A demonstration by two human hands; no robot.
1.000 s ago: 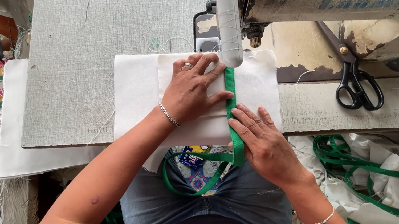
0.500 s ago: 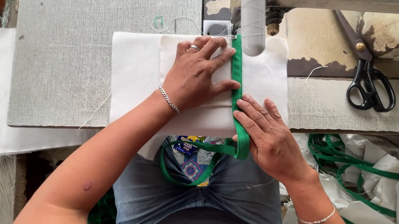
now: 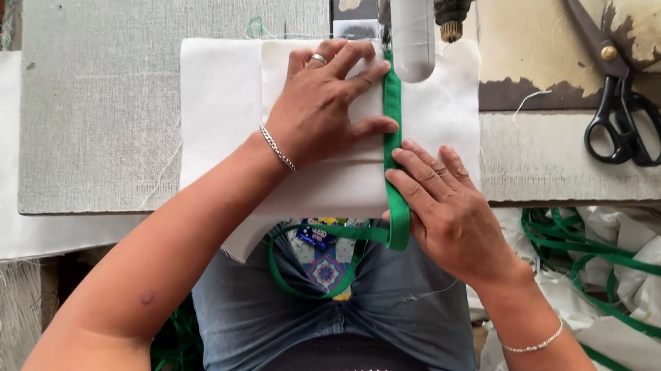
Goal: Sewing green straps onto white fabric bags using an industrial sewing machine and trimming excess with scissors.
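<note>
A: What does the head view show at the table?

B: A white fabric piece (image 3: 219,104) lies on the grey table top (image 3: 122,43), with a green binding strip (image 3: 393,160) running along it from the machine at 12 o'clock down toward the lap at 6 o'clock.

A: And the left hand?

B: The left hand (image 3: 322,104) lies flat and spread on the fabric, gripping nothing, just pressing down. Its thumb touches the strip's left edge.

A: The right hand?

B: The right hand (image 3: 447,210) sits at about 4 o'clock from the left one, fingers extended and pressing on the strip and cloth. It is not closed around anything either.

A: Where does the strip go?

B: Its upper end passes under the sewing machine's wrapped grey arm (image 3: 409,11). Its lower end loops off the table edge over the blue jeans (image 3: 409,306).

A: Anything else?

B: Black scissors (image 3: 623,118) lie on the machine bed at 2 o'clock. More white pieces with green trim (image 3: 642,300) are piled at 4 o'clock.
</note>
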